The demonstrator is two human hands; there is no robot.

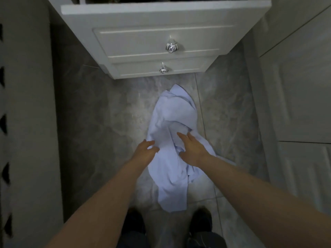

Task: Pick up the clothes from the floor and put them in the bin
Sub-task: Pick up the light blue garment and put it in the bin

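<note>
As both arms reach down toward the grey tiled floor (100, 122), a crumpled pale blue garment (172, 140), possibly a shirt, lies in a heap between the person's dark shoes (200, 222) and a white drawer unit (161, 42) fitted with glass-like knobs (172, 47). The left hand (145, 153) hovers at the cloth's left edge with its fingers loosely spread and curled, closing on nothing. The right hand (191, 149) rests flat on the fabric, fingers splayed, and has gathered no fold. The garment sits fully on the floor, so the task appears to be at its opening step: nothing is lifted and nothing is binned. A tall pale surface with dark triangular cut-outs (5, 122) along the left margin may be the bin's wall, though that cannot be confirmed. Grasping, lifting and carrying the cloth all remain.
</note>
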